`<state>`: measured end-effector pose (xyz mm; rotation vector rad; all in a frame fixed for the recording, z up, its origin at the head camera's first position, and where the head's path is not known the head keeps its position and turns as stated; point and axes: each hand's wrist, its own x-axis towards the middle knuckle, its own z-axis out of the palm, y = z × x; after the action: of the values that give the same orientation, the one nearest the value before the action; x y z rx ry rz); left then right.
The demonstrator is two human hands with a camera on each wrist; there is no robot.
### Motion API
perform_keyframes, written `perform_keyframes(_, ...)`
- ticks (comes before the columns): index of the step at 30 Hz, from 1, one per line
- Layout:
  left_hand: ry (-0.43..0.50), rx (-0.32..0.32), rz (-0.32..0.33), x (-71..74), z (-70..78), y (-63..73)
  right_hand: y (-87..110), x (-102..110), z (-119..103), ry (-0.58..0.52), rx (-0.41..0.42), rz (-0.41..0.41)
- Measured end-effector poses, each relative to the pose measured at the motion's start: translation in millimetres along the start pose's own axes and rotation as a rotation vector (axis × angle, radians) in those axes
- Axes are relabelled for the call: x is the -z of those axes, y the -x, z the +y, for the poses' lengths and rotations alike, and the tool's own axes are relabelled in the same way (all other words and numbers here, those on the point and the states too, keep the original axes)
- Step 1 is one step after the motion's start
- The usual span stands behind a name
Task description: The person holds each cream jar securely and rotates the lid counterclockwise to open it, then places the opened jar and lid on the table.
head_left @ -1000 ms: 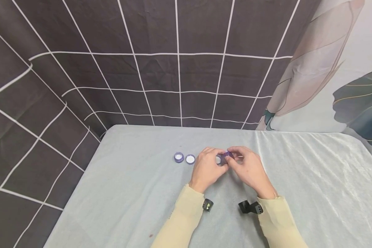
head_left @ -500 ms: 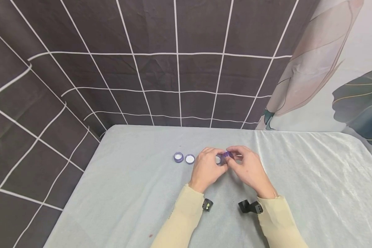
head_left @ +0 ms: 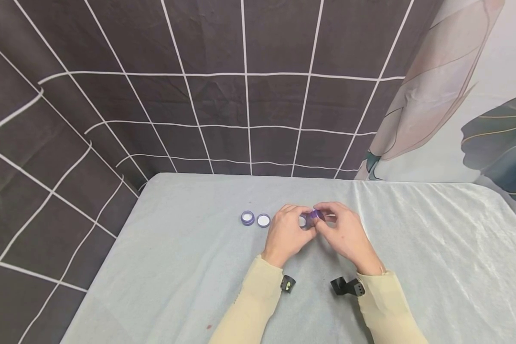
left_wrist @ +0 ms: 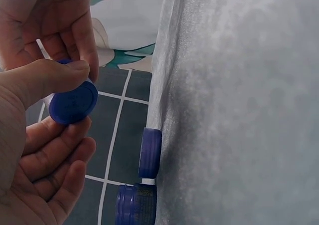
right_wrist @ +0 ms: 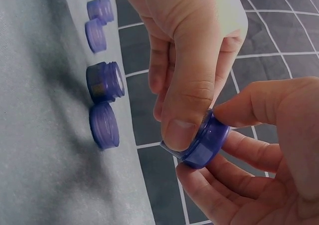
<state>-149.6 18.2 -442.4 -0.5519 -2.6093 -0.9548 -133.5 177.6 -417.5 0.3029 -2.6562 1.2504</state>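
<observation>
Both hands meet above the table, holding a small purple jar tilted between them. My left hand pinches it, the thumb pressed along its side in the right wrist view. My right hand grips the jar's rim between thumb and fingertips. In the left wrist view the jar's round flat end faces the camera. Whether its lid is on is hard to tell. Just below the hands stands an open purple jar with white inside, beside a purple lid.
Farther left on the cloth-covered table stand another open purple jar and its white-lined lid, side by side. A dark grid-patterned cloth hangs behind, and a floral curtain hangs at the right.
The hands stay in nearly the same place, with the small purple jar held between them. Only slight finger motion shows; the jars on the table are unmoved.
</observation>
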Motion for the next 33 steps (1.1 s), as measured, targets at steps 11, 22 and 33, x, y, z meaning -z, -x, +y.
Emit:
perform_keyframes(11, 0.011, -0.008, 0.004, 0.2, 0.9, -0.1, 0.5, 0.6, 0.4, 0.002, 0.005, 0.002)
perform_keyframes(22, 0.003, -0.013, 0.003, -0.1, 0.7, -0.1, -0.3, 1.2, 0.2, 0.004, 0.015, 0.003)
perform_keyframes(33, 0.004, -0.04, 0.018, 0.8, 0.7, 0.6, -0.1, 0.9, 0.1, 0.005, 0.024, 0.001)
